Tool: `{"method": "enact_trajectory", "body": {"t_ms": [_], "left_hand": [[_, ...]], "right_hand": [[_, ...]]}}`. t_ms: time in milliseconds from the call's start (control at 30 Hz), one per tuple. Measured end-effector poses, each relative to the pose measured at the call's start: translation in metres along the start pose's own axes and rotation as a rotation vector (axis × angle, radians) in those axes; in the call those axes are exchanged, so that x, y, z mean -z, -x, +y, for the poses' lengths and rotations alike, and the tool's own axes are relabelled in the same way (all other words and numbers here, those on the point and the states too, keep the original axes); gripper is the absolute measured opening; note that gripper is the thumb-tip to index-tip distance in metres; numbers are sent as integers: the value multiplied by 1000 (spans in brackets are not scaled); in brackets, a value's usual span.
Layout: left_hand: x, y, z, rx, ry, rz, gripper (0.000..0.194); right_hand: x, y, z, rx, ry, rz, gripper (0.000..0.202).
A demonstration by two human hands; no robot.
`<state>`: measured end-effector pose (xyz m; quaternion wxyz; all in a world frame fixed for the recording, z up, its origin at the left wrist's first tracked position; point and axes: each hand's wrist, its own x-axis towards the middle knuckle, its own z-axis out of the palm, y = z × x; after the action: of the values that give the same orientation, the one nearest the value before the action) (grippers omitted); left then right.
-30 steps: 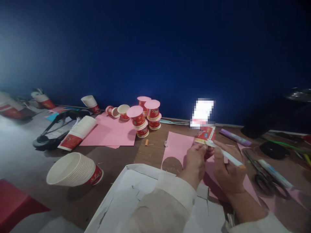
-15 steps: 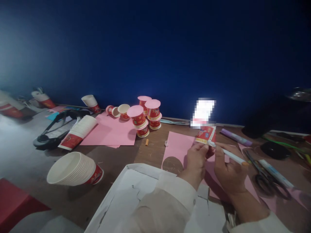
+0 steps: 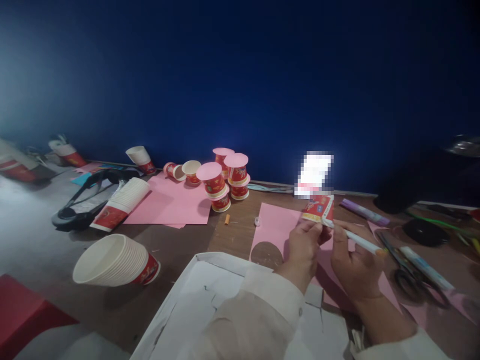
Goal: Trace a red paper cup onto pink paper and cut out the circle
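Observation:
My left hand (image 3: 304, 250) is closed around the lower end of a red printed paper cup (image 3: 318, 208), which it holds up, tilted, above the pink paper. Between the bent fingers of my right hand (image 3: 354, 262) is a slim white pen-shaped tube (image 3: 362, 242) with an orange end. Its tip meets the cup's lower edge close to my left fingertips; what comes out of it, if anything, cannot be seen. Beneath both hands lies a pink sheet (image 3: 275, 222) with a round hole cut in it. A small orange cap (image 3: 227, 219) rests on the table to the left.
Red cups with pink discs (image 3: 237, 169) stand stacked left of the sheet. Nested paper cups (image 3: 112, 260) lie further left. Scissors (image 3: 407, 280), a purple tube (image 3: 364, 212) and a black mouse (image 3: 425, 232) are at right. A white box (image 3: 210, 257) sits in front; a lit screen (image 3: 314, 172) is behind.
Almost nothing differs. Both hands, the cup and the white tube keep nearly the same places, with the tip still at the cup's edge.

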<state>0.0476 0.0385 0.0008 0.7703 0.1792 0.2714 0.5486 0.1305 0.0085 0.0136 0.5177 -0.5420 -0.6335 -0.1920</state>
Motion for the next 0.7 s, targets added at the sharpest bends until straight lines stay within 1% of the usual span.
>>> {"method": "enact_trajectory", "body": {"t_ms": [167, 333, 600, 700], "left_hand": [[0, -1, 0, 6, -5, 8, 40], [0, 0, -1, 8, -17, 13, 39], [0, -1, -2, -3, -6, 10, 39], [-2, -2, -2, 0, -11, 42, 37]], "right_hand": [[1, 0, -1, 15, -22, -10, 14], [2, 1, -2, 5, 10, -5, 13], [1, 5, 1, -40, 45, 5, 14], [2, 5, 1, -33, 45, 20, 15]]}}
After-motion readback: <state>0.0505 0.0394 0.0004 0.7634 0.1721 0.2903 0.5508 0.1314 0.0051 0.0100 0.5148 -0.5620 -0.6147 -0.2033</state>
